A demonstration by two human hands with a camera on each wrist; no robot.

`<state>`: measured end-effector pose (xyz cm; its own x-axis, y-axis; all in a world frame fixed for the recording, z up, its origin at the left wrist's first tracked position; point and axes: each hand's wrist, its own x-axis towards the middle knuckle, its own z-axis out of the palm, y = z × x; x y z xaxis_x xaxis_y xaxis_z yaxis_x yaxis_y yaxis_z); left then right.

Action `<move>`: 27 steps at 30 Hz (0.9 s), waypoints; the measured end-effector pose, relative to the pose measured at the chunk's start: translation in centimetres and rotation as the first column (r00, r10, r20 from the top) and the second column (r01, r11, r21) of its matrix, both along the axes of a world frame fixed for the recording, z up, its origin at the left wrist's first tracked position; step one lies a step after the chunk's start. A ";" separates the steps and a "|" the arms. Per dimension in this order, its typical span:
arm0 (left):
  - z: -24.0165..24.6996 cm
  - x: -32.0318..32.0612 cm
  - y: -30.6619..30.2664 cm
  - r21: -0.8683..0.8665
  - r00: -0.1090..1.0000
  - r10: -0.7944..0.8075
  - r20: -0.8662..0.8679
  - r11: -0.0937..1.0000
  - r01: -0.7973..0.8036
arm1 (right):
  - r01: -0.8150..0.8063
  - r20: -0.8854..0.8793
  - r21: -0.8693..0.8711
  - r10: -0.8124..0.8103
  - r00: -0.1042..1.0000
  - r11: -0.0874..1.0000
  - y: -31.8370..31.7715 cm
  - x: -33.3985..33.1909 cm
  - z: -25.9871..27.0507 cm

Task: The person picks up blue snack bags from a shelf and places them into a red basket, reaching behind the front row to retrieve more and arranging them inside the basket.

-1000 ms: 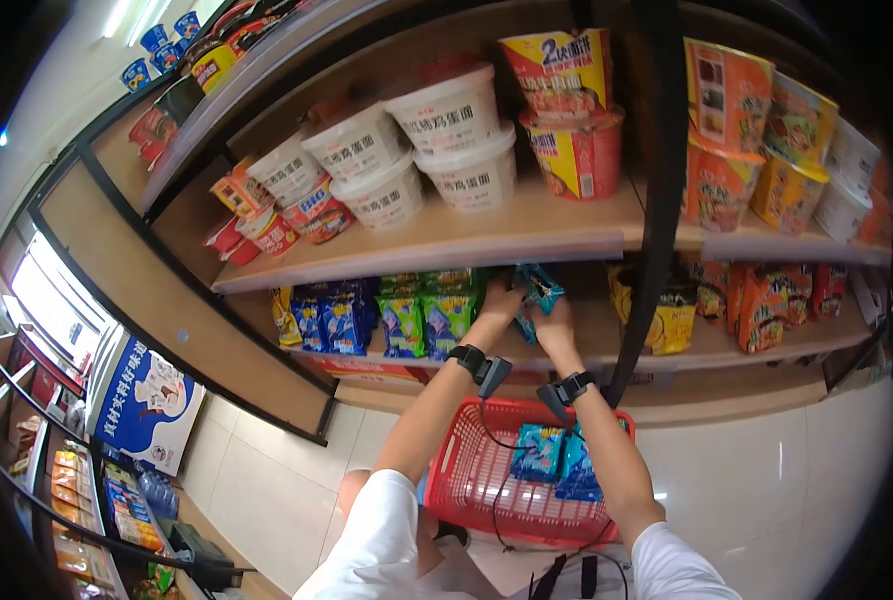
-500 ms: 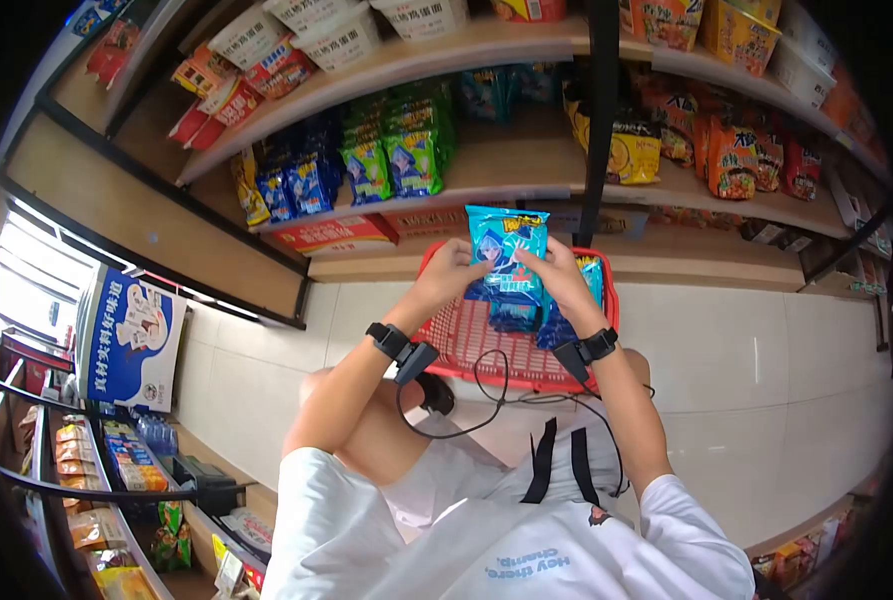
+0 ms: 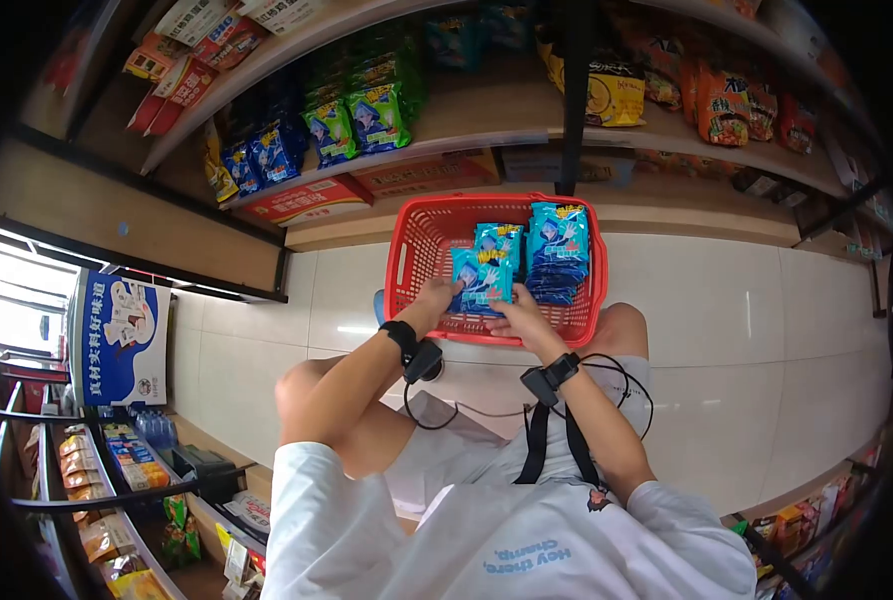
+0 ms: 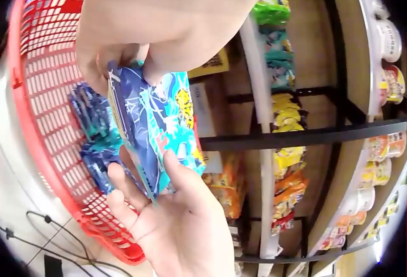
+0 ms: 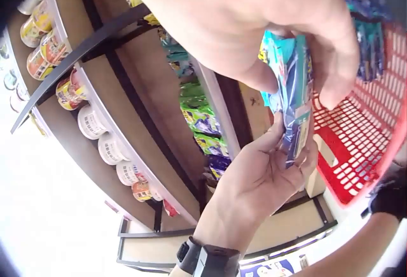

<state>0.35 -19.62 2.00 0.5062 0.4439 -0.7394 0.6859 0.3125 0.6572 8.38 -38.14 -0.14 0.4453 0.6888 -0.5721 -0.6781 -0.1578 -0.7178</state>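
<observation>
Here the stocked shelf (image 3: 481, 112) is running across the far side, and nearer, the red basket (image 3: 398, 262) is holding blue packets (image 3: 558, 248) toward its right. Over its near side, the left hand (image 3: 433, 302) and right hand (image 3: 526, 322) are both curling their fingers, gripping one blue packet (image 3: 481, 282) between them.

Shop aisle, shelved noodle packets (image 3: 616, 95), red shopping basket (image 3: 398, 265)
</observation>
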 end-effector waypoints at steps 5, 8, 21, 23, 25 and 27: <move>-4.5 -0.4 1.4 -0.170 0.996 -0.058 -0.061 0.984 0.047 | 0.067 -0.088 -0.006 -0.067 0.994 0.998 0.8 -0.4 -4.0; -4.5 1.1 1.7 -0.177 0.997 -0.071 -0.041 0.982 0.062 | 0.140 -0.048 -0.012 -0.141 0.989 0.990 2.0 0.4 -6.4; -14.7 7.1 3.3 -0.144 0.953 0.253 0.165 0.962 -0.230 | 0.399 0.139 -0.126 -0.383 0.913 0.908 7.6 4.8 -12.6; -16.0 7.2 3.2 -0.129 0.940 0.283 0.188 0.956 -0.262 | 0.486 0.160 -0.136 -0.465 0.871 0.864 8.0 4.8 -11.9; -16.6 7.6 2.8 -0.175 0.889 0.400 0.222 0.914 -0.367 | 0.595 0.102 -0.089 -0.587 0.803 0.798 8.6 3.9 -11.4; -17.8 7.5 2.3 -0.182 0.844 0.477 0.243 0.878 -0.444 | 0.631 0.132 -0.111 -0.618 0.775 0.768 9.0 3.7 -11.4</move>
<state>7.90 -17.27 -15.84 0.4521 0.5975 -0.6622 0.2435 0.6316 0.7361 12.13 -29.16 -11.52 0.7986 0.1572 -0.5810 -0.6015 0.1764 -0.7791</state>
